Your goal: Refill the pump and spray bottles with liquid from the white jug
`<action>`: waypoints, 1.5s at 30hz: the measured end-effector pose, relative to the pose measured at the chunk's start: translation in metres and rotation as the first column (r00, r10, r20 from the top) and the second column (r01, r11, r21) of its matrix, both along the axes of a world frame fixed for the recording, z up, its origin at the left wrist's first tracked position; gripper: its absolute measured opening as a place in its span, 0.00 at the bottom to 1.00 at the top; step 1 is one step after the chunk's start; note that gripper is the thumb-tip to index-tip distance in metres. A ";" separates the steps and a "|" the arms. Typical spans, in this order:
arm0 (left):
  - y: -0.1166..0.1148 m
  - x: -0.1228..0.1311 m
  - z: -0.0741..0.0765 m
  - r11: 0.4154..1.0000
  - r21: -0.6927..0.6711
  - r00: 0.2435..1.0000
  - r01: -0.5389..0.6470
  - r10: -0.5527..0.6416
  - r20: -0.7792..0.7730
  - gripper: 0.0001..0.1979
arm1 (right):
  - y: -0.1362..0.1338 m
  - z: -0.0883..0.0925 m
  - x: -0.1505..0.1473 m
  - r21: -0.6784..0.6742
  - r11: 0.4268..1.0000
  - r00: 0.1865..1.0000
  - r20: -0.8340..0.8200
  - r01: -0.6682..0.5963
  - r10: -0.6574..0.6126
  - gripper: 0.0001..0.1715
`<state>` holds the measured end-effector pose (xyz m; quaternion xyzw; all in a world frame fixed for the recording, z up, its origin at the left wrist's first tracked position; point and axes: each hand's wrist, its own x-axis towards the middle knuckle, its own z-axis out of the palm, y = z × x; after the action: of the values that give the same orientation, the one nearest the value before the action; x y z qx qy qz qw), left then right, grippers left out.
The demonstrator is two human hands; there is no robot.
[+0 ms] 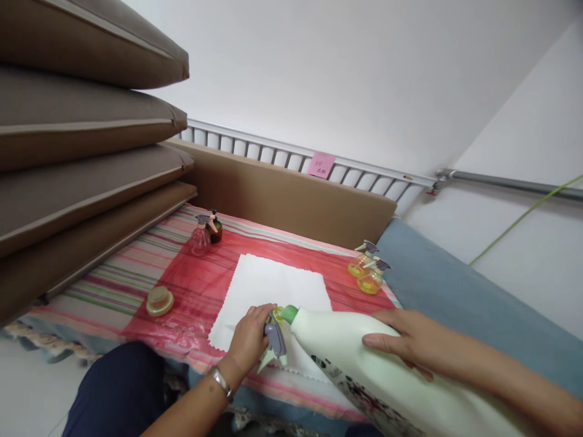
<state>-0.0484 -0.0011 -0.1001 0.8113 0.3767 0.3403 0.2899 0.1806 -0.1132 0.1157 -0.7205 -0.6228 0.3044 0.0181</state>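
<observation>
My left hand (249,335) is closed, with a grey and pale green trigger spray head (274,340) in its fingers. Right by those fingertips is a small yellow-green round thing (278,314), partly hidden, perhaps a bottle's mouth. The green spout (288,314) of a large pale green jug (346,334) meets it or nearly does; I cannot tell whether they touch. My right hand (401,340) grips the jug, which lies tilted far over with its spout toward my left hand. Beneath both is a white sheet with scalloped edges (277,279).
Two spray bottles with yellow liquid (370,281) stand at the right. A clear spray bottle (200,241) and a dark pump bottle (215,232) stand at the back left. A round yellowish dish (160,301) sits on the red plastic sheet (191,279). Brown cushions (91,145) are stacked left.
</observation>
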 end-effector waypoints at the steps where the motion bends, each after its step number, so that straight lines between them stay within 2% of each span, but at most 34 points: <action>1: 0.002 -0.001 0.001 1.000 0.002 1.000 -0.002 0.002 0.001 0.32 | -0.002 -0.007 0.002 0.024 1.000 1.000 -0.020 0.006 -0.005 0.23; 6: 0.007 -0.004 0.004 1.000 -0.008 1.000 -0.001 0.001 -0.002 0.31 | -0.011 -0.042 0.021 0.130 0.988 0.989 -0.127 0.089 -0.073 0.25; 9: 0.011 -0.005 0.005 0.999 -0.032 1.000 0.002 -0.003 -0.002 0.34 | -0.013 -0.060 0.038 0.232 0.949 0.960 -0.230 0.214 -0.160 0.24; 12: 0.016 -0.006 0.007 0.996 -0.080 0.999 0.025 -0.021 0.044 0.32 | -0.012 -0.080 0.049 0.376 0.835 0.877 -0.420 0.402 -0.233 0.22; 15: 0.021 -0.006 0.011 0.994 -0.098 0.997 0.040 -0.033 0.064 0.26 | -0.003 -0.103 0.048 0.479 0.684 0.775 -0.598 0.551 -0.205 0.23; 20: 0.022 -0.005 0.011 0.987 -0.160 0.998 -0.007 0.017 0.061 0.24 | 0.040 -0.146 0.034 0.548 0.451 0.659 -0.740 0.704 -0.130 0.21; 22: 0.021 -0.003 0.011 0.980 -0.197 0.999 -0.022 0.031 0.039 0.24 | 0.061 -0.164 0.031 0.558 0.377 0.633 -0.766 0.740 -0.108 0.21; 24: 0.020 -0.002 0.013 0.968 -0.247 0.998 -0.048 0.059 0.039 0.24 | 0.080 -0.182 0.031 0.563 0.347 0.626 -0.773 0.750 -0.099 0.22; 27: 0.019 -0.001 0.020 0.942 -0.319 0.988 -0.103 0.134 0.077 0.25 | 0.097 -0.201 0.034 0.563 0.364 0.634 -0.766 0.742 -0.107 0.22; 30: 0.021 -0.001 0.029 0.921 -0.354 0.972 -0.162 0.210 0.103 0.26 | 0.098 -0.205 0.040 0.552 0.407 0.640 -0.760 0.728 -0.113 0.21; 35: 0.031 -0.003 0.042 0.896 -0.367 0.927 -0.251 0.331 0.173 0.25 | 0.084 -0.200 0.049 0.570 0.522 0.688 -0.725 0.635 -0.045 0.19; 39: 0.040 0.001 0.044 0.898 -0.354 0.910 -0.262 0.352 0.218 0.24 | 0.079 -0.201 0.053 0.609 0.532 0.728 -0.685 0.588 -0.020 0.17; 42: 0.044 0.003 0.042 0.896 -0.350 0.904 -0.275 0.365 0.222 0.24 | 0.068 -0.193 0.059 0.655 0.475 0.748 -0.664 0.588 -0.012 0.17; 43: 0.043 0.003 0.043 0.896 -0.345 0.903 -0.281 0.368 0.222 0.24 | 0.061 -0.187 0.060 0.680 0.425 0.755 -0.656 0.597 -0.012 0.18; 45: 0.039 0.005 0.049 0.898 -0.336 0.902 -0.283 0.368 0.224 0.22 | 0.047 -0.175 0.057 0.743 0.281 0.776 -0.631 0.608 -0.009 0.17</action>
<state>-0.0439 0.0378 -0.0510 0.6265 0.5098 0.4360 0.3969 0.2373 -0.0664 -0.0588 -0.5802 -0.4898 0.0661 0.6474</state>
